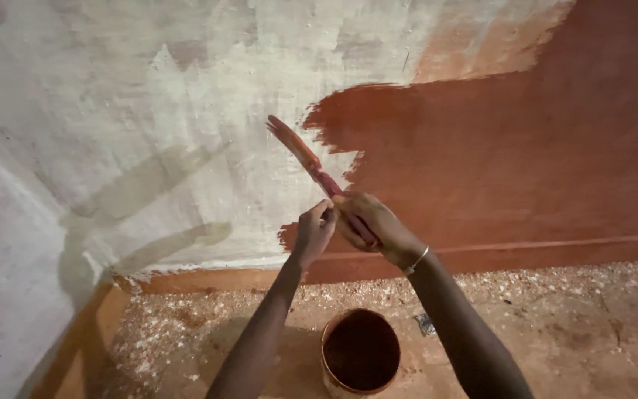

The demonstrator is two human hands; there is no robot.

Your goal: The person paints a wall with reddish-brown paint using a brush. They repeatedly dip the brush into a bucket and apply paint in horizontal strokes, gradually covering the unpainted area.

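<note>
My right hand (369, 223) grips the handle of a paint brush (303, 154) smeared with reddish-brown paint; its bristles point up and to the left, close to the wall. My left hand (313, 230) pinches the handle just beside the right hand, fingers touching it. A thin bangle sits on my right wrist. Behind the brush, the wall (149, 111) is pale plaster on the left and freshly painted reddish-brown (526, 148) on the right.
A round bucket (360, 352) of dark red-brown paint stands on the floor below my forearms. The floor (555, 325) is speckled with white plaster flakes. A corner with another pale wall (1, 281) lies at the left.
</note>
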